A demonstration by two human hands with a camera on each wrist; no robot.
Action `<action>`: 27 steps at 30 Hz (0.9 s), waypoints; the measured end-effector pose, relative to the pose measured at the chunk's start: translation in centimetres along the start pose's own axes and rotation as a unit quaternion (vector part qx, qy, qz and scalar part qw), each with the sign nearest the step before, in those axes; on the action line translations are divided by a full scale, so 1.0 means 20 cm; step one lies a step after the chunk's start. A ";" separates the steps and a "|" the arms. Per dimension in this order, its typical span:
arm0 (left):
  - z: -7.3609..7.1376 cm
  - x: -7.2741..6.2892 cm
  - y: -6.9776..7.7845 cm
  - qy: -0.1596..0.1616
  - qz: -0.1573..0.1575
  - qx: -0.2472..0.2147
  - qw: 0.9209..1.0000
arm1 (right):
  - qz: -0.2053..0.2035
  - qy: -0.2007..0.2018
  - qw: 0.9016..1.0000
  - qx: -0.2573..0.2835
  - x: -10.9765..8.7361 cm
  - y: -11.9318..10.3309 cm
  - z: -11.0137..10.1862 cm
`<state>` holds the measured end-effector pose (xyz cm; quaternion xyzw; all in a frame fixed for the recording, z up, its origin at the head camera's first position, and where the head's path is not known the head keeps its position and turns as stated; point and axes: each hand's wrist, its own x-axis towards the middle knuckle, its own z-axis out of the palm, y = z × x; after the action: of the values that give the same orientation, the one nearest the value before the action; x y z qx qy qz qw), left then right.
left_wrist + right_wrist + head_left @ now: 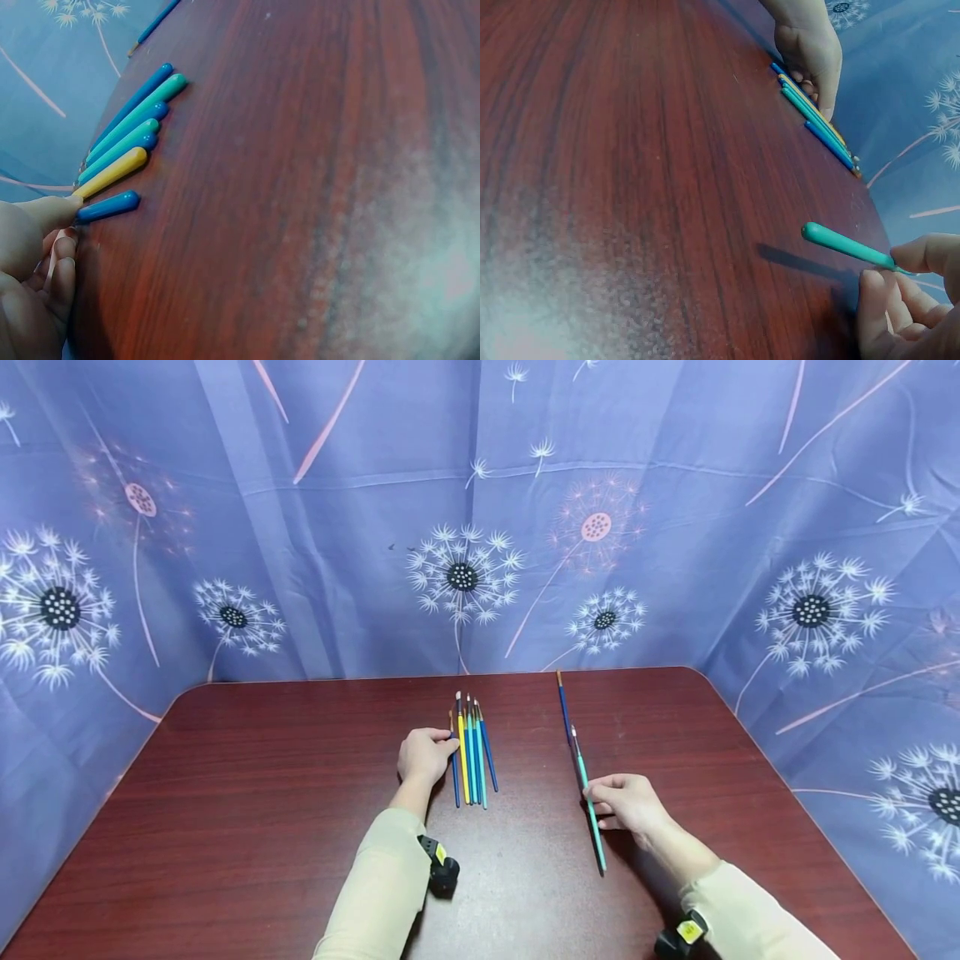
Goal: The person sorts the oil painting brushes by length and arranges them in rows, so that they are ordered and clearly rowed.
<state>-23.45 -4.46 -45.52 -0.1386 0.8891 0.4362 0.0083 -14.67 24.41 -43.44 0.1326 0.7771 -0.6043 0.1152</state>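
Note:
My left hand [426, 757] is at the left end of a row of several paintbrushes. Its thumb and fingers pinch a dark blue paintbrush [109, 208], and the thumb tip lies close beside a yellow paintbrush [463, 764]. Teal and blue paintbrushes [139, 120] lie side by side to the right of the yellow one, bristles toward the back. Over on the right, my right hand [628, 804] pinches a teal paintbrush [847, 245] between thumb and fingers. Its handle end is raised off the table, with a shadow beneath.
Another blue paintbrush [563, 703] lies alone near the back edge, just beyond the tip of the teal one. The dark red wood-grain table [262, 827] extends on both sides. A blue curtain with dandelion prints [360, 568] hangs behind and around it.

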 end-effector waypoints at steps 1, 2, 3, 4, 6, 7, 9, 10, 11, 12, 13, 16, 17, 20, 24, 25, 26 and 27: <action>0.00 0.00 0.00 0.000 -0.001 0.000 1.000 | -0.002 0.003 1.000 -0.012 0.00 0.00 0.00; 0.00 0.00 0.00 0.001 -0.001 0.000 1.000 | -0.003 0.006 1.000 -0.024 0.00 0.00 0.00; 0.00 0.00 0.00 0.001 -0.001 0.001 1.000 | -0.004 0.010 0.999 -0.034 0.00 0.00 0.00; 0.00 0.00 0.00 0.001 -0.002 0.001 1.000 | -0.004 0.013 0.999 -0.042 -0.01 0.00 0.00; 0.00 0.00 0.00 0.000 -0.004 0.000 1.000 | -0.004 0.017 0.998 -0.056 -0.01 0.01 0.00; 0.00 0.00 0.00 0.000 -0.004 0.000 1.000 | -0.003 0.018 0.998 -0.061 -0.01 0.01 0.00; 0.01 0.00 0.00 -0.001 -0.004 0.000 1.000 | -0.003 0.021 0.997 -0.068 -0.02 0.01 0.00; 0.01 0.00 0.00 -0.001 -0.004 -0.001 1.000 | -0.003 0.023 0.997 -0.071 -0.02 0.01 0.00; 0.01 0.00 0.00 -0.001 -0.003 -0.001 1.000 | -0.004 0.024 0.997 -0.074 -0.03 0.01 0.00; 0.00 0.00 0.00 0.000 -0.003 -0.001 1.000 | -0.006 0.026 0.997 -0.075 -0.03 0.01 0.00; 0.00 0.00 0.00 0.000 -0.003 0.000 1.000 | -0.008 0.026 0.997 -0.078 -0.03 0.01 0.00; 0.00 0.00 0.00 0.002 -0.003 0.001 1.000 | -0.010 0.025 0.996 -0.080 -0.03 0.02 0.00; 0.00 0.00 0.00 0.002 -0.002 0.002 1.000 | -0.010 0.023 0.996 -0.080 -0.03 0.02 0.00; 0.00 0.00 0.00 0.007 0.003 0.007 1.000 | -0.006 0.022 0.997 -0.080 -0.03 0.02 0.00; 0.00 0.00 0.00 0.010 0.010 0.009 1.000 | -0.008 0.028 0.995 -0.092 -0.03 0.03 0.00; 0.00 0.00 0.00 0.010 0.010 0.009 1.000 | -0.009 0.031 0.995 -0.095 -0.03 0.03 0.00; 0.01 0.00 0.00 0.009 0.011 0.009 1.000 | -0.010 0.034 0.995 -0.098 -0.02 0.03 0.00; 0.01 0.00 0.00 0.008 0.010 0.008 1.000 | -0.013 0.035 0.994 -0.102 -0.02 0.03 0.00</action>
<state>-23.43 -4.32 -45.54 -0.1328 0.8941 0.4277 -0.0025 -14.02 24.46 -43.88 0.1308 0.8400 -0.5183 0.0928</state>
